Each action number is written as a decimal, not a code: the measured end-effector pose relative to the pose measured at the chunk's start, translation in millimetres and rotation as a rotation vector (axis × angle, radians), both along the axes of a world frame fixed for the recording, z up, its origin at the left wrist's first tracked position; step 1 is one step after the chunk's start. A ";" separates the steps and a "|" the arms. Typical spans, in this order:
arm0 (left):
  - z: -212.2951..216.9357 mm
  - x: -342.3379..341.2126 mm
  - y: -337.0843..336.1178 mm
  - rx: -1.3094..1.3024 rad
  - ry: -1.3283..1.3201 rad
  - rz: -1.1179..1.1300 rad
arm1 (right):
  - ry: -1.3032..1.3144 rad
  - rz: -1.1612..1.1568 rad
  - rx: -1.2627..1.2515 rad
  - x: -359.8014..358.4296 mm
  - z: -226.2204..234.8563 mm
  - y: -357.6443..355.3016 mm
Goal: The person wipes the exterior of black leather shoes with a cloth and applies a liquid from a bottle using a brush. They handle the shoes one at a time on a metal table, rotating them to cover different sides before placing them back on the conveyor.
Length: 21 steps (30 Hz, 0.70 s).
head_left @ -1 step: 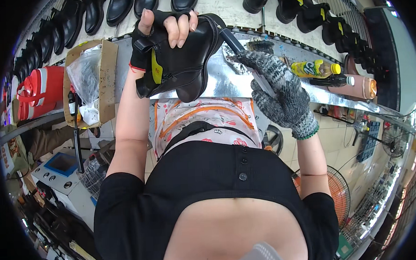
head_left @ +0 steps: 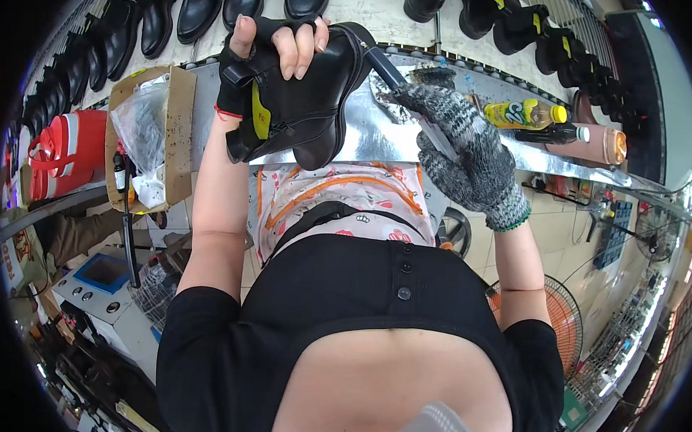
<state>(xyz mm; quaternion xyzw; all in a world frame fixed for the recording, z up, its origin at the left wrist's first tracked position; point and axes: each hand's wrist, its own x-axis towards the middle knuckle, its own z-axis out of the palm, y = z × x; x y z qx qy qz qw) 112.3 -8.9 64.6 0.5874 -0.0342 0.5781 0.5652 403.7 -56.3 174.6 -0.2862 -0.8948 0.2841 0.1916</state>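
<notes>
My left hand [head_left: 274, 40] grips the boot [head_left: 308, 99] tilted, seemingly so its sole edge [head_left: 358, 65] faces the tool [head_left: 385, 67] clasped in my gloved right hand [head_left: 469, 147].

No change visible between frames at the metal bench [head_left: 378, 142].
Set against the earlier view, any movement by the left hand [head_left: 279, 43], the black boot [head_left: 304, 103] it holds, the gloved right hand [head_left: 465, 139] or the dark tool [head_left: 385, 67] gripped there is too slight to tell.
</notes>
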 end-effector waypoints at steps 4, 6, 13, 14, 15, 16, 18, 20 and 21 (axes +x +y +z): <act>8.5 6.4 -3.8 -0.051 -0.038 0.045 | 0.042 0.027 0.026 -2.7 -2.3 3.2; 13.4 11.4 -7.5 -0.087 -0.063 0.077 | 0.038 0.020 0.009 -2.3 -3.9 2.3; 28.9 26.1 -16.2 -0.193 -0.135 0.170 | 0.000 0.030 -0.037 -0.6 1.1 8.1; 30.4 26.8 -17.0 -0.203 -0.141 0.182 | 0.003 0.032 -0.035 -1.7 6.2 9.7; 31.1 27.3 -18.2 -0.213 -0.148 0.195 | 0.006 0.035 -0.033 -2.3 8.7 10.9; 32.4 27.1 -19.1 -0.221 -0.154 0.210 | 0.056 0.025 -0.136 -1.4 4.6 12.2; 34.7 27.0 -19.3 -0.237 -0.168 0.230 | 0.166 0.031 -0.286 1.3 -2.4 15.6; 36.7 26.5 -20.4 -0.259 -0.199 0.237 | 0.173 0.029 -0.332 -2.4 -4.8 17.1; 37.2 26.1 -20.1 -0.273 -0.221 0.233 | 0.177 0.028 -0.354 -4.1 -6.0 17.8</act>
